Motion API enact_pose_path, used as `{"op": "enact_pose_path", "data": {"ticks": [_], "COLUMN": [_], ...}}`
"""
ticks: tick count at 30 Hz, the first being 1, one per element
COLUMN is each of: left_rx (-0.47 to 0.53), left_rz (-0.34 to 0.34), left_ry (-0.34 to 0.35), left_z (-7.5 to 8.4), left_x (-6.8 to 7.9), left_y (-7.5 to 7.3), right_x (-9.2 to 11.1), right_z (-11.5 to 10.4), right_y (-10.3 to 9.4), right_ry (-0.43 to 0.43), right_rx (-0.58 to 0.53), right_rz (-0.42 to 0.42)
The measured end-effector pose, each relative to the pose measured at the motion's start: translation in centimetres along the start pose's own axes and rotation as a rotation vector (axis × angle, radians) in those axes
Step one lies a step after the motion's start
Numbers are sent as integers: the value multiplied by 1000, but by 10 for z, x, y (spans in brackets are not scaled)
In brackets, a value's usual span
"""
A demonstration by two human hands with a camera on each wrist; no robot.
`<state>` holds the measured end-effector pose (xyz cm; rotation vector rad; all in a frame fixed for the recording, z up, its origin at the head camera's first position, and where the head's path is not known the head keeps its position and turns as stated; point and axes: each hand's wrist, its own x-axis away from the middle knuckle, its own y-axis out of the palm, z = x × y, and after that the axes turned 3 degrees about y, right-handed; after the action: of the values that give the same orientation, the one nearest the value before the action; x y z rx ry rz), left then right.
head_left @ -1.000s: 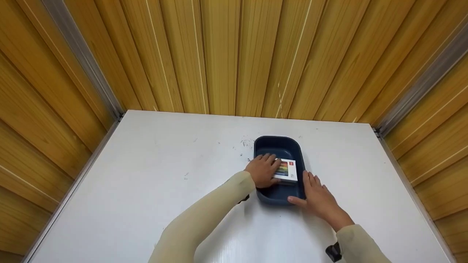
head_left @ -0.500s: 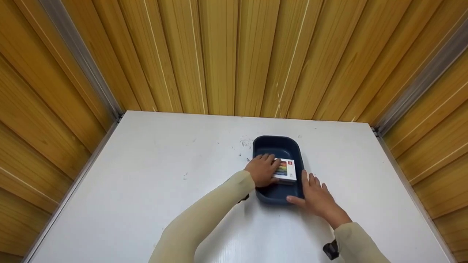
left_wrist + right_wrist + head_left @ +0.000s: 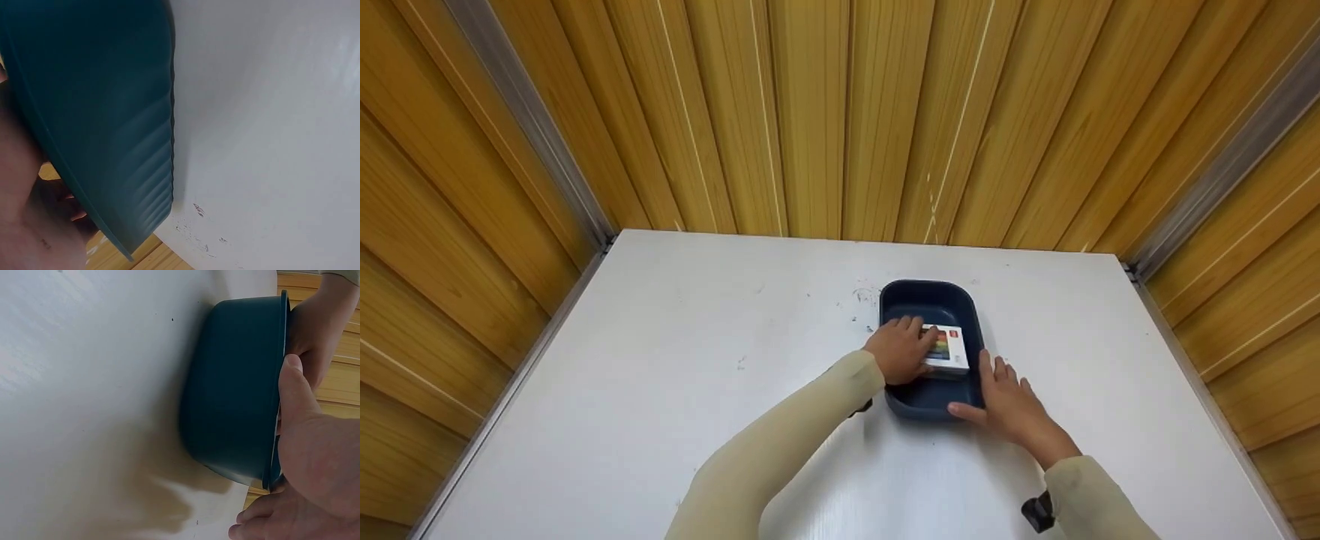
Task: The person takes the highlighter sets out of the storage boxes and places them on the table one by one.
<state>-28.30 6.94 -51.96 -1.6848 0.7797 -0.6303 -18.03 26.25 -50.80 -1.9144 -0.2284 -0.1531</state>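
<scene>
A dark blue plastic basin (image 3: 934,409) stands on the white table, its long side running away from me. Inside it is a white box (image 3: 958,358) with rainbow-coloured stripes and a small red mark on its top. My left hand (image 3: 898,351) reaches over the basin's left rim and grips the box, fingers across its top and thumb at its near edge; the hand covers the box's left part. At the basin's near right corner, my right hand (image 3: 1014,409) rests against the rim with fingers extended. Its thumb (image 3: 293,368) lies on the rim in the right wrist view.
The white table (image 3: 720,322) carries dark scuff marks left of the basin. Wood-patterned panels (image 3: 810,120) rise behind and on both sides, with metal posts (image 3: 540,120) at the corners. A black wrist strap piece (image 3: 1039,512) shows at my right sleeve.
</scene>
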Motion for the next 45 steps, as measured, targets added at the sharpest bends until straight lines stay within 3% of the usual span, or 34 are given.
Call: {"op": "enact_pose_path", "data": {"ticks": [17,26,38,45], "left_rx": [-74,-99,-78,-123], "left_rz": [-43,-42,-64,-56], "left_ry": [0,4,-1,-7], "left_z": [-9,-13,-20,-25], "left_x": [2,10,19,25], "left_y": [-11,-26,-34,-35], "right_x": [-4,-5,-14,-19], "right_z": [-2,3,11,12], "right_y": [-8,-9,0,3], "right_ry": [6,-30,-15,0], "right_rx": [5,69,27,7], "right_rz": [8,238,288,281]}}
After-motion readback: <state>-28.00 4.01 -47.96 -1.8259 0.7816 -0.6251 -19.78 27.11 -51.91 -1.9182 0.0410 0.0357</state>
